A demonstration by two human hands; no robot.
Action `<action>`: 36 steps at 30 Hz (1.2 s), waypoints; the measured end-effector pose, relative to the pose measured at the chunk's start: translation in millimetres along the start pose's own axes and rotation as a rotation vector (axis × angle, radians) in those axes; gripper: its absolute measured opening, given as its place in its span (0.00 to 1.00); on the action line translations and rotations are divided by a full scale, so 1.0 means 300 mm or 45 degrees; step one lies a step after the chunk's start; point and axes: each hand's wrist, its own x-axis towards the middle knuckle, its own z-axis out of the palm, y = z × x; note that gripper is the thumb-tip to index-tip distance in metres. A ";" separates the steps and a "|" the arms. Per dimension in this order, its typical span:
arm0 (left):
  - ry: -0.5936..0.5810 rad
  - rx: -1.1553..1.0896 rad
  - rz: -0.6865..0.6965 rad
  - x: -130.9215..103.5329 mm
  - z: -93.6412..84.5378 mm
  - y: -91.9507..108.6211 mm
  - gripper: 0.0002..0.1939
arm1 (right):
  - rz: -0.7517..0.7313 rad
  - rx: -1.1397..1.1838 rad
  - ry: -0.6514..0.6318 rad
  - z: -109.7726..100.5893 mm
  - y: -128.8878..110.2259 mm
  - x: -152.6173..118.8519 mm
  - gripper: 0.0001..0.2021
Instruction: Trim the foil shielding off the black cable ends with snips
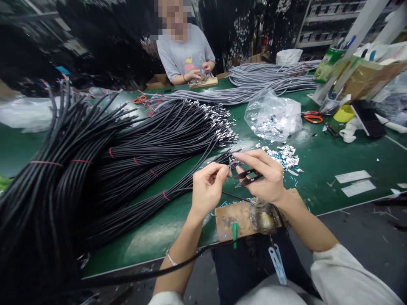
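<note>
My left hand (209,185) is closed in a pinch on the stripped end of a black cable, where thin coloured wires (233,162) show between both hands. My right hand (265,173) holds small black snips (248,177), their blades pointing left, while its thumb and index finger reach to the same wires. Below the hands a wooden board (225,220) with a worn metal fixture (263,218) sits at the table's front edge. A black cable runs over the board beside the fixture. Large bundles of black cables (136,169) lie to the left.
White and blue scraps (284,156) lie past my right hand, near a clear plastic bag (275,116). Orange scissors (313,117) and a phone (367,118) are at the right. Grey cables (270,78) lie farther back. Across the green table (321,169) sits a person (187,51).
</note>
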 end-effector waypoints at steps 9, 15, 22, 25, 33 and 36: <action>0.004 -0.045 -0.012 -0.001 -0.001 -0.005 0.14 | -0.109 -0.228 0.063 0.010 0.010 -0.011 0.12; -0.002 -0.029 0.015 0.001 -0.001 -0.006 0.14 | -0.203 -0.272 -0.064 0.003 0.015 -0.003 0.10; -0.019 0.046 0.061 0.002 -0.008 0.002 0.14 | -0.299 -0.207 -0.123 -0.003 0.020 -0.003 0.10; -0.081 0.093 0.130 0.004 -0.023 0.004 0.14 | 0.049 0.149 -0.136 -0.008 0.013 0.013 0.06; -0.315 0.022 0.164 0.013 -0.051 -0.001 0.16 | 0.867 0.897 -0.397 -0.006 0.010 0.045 0.06; -0.324 -0.023 0.122 0.011 -0.052 -0.009 0.17 | 0.752 0.822 -0.341 -0.019 0.004 0.049 0.06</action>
